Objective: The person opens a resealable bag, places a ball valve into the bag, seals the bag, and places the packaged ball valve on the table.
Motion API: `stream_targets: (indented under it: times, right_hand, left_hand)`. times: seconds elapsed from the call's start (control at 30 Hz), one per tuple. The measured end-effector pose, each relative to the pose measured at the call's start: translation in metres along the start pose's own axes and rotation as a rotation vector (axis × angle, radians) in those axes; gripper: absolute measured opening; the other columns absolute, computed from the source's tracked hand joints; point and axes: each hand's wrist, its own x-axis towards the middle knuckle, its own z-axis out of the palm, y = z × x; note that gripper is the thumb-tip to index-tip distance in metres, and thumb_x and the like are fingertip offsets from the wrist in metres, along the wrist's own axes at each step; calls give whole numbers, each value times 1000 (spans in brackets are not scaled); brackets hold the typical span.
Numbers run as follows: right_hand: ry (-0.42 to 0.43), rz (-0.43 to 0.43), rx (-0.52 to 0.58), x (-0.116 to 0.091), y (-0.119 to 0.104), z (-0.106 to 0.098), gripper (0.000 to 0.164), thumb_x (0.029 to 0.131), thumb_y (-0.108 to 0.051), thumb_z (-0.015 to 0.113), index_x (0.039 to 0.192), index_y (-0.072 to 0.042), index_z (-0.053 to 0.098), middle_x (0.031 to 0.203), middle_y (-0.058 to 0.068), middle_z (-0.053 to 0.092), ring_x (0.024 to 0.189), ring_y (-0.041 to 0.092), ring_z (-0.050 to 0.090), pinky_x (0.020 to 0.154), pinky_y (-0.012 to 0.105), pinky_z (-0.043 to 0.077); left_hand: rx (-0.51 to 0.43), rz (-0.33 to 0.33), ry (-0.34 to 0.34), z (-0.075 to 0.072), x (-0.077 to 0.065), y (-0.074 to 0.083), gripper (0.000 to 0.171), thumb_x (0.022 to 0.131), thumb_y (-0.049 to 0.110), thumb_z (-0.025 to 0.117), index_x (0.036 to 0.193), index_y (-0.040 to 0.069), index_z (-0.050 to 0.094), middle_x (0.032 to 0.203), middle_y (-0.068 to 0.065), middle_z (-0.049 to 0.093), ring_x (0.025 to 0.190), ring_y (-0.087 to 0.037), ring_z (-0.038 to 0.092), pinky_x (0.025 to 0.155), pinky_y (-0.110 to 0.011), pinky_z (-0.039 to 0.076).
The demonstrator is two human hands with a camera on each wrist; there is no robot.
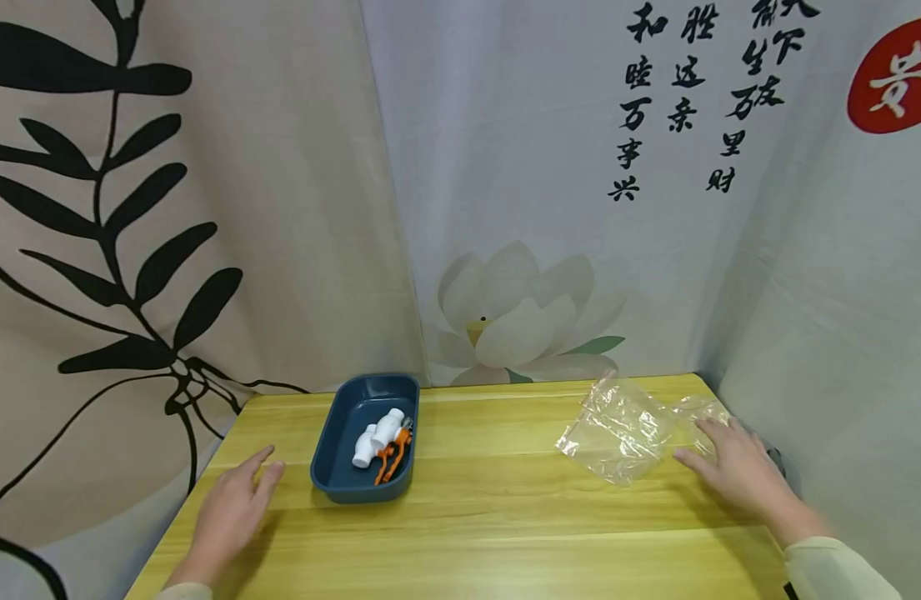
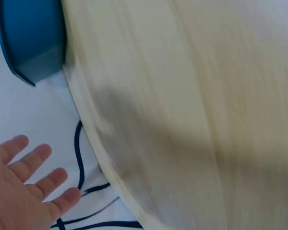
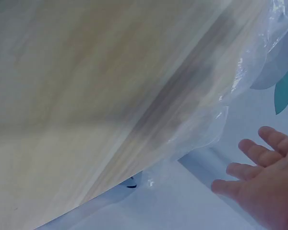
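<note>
On the left of the table, my left hand [image 1: 231, 510] hovers with fingers extended and holds nothing; the left wrist view shows its fingers [image 2: 47, 184] spread. To its right stands a dark blue tray [image 1: 327, 454]. Inside lie white plastic pipe fittings [image 1: 388, 427] and orange-handled pieces [image 1: 402, 450], whose exact kind is unclear. At the right side, my right hand [image 1: 745, 471] is beside a crumpled clear plastic bag [image 1: 621, 429], with its fingers loosely extended. Whether it touches the bag's right end is hard to tell.
The wooden table [image 1: 505, 533] meets a printed curtain [image 1: 535, 208] at its back edge. Another curtain side [image 1: 843, 333] hangs along the right. A dark object [image 1: 775, 458], partly hidden by my right hand, shows at the table's right edge.
</note>
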Motion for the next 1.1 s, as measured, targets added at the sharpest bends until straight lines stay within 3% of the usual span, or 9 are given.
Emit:
stream_targets:
  times: [0.23, 0.5, 0.63, 0.77, 0.9, 1.0, 1.1]
  right_hand:
    - [95, -43, 17, 5, -17, 0, 73, 100, -49, 73, 142, 9, 59, 143, 39, 59, 138, 67, 44, 110, 79, 36]
    - [66, -79, 79, 13, -45, 13, 63, 105, -38, 69, 145, 8, 56, 146, 37, 57, 135, 61, 51, 112, 74, 40]
    - [76, -167, 83, 25, -66, 18, 52, 104, -26, 71, 143, 6, 60, 144, 33, 62, 135, 57, 55, 113, 70, 43]
    - [77, -278, 35, 38, -87, 22, 46, 101, -14, 74, 142, 3, 61, 140, 29, 66, 132, 54, 60, 112, 67, 46]
    - [43, -361, -22, 49, -106, 30, 52, 95, -3, 77, 144, -1, 60, 140, 27, 66, 129, 51, 62, 110, 65, 49]
    - [0, -388, -94, 56, -117, 36, 56, 92, 3, 76, 146, -4, 60, 142, 24, 65, 131, 50, 61, 109, 66, 49]
    - [-48, -393, -173, 62, -125, 40, 56, 94, 6, 72, 147, -7, 60, 146, 21, 63, 136, 48, 58, 108, 68, 49]
  left_hand:
    - [-85, 20, 57, 3, -6, 17, 73, 115, 55, 31, 158, -3, 46, 149, -35, 57, 133, -60, 55, 106, -74, 44]
    - [-148, 49, 117, 3, -18, 43, 68, 116, 51, 34, 157, -2, 48, 152, -35, 54, 137, -59, 51, 109, -73, 42]
    - [-137, 60, 123, 3, -27, 65, 66, 115, 50, 40, 156, -1, 50, 153, -34, 54, 138, -58, 50, 112, -74, 40]
    - [-128, 51, 70, 9, -35, 87, 74, 111, 61, 44, 158, 4, 50, 155, -30, 55, 141, -53, 51, 113, -72, 41]
    - [-135, 81, 66, 18, -42, 103, 75, 108, 65, 48, 158, 10, 52, 156, -24, 57, 143, -48, 51, 113, -71, 43]
    - [-154, 120, 83, 24, -49, 114, 70, 106, 60, 56, 156, 12, 54, 155, -19, 59, 142, -46, 54, 113, -69, 45]
    - [-180, 139, 56, 29, -56, 125, 69, 104, 58, 63, 156, 15, 55, 155, -16, 60, 141, -43, 56, 112, -66, 47]
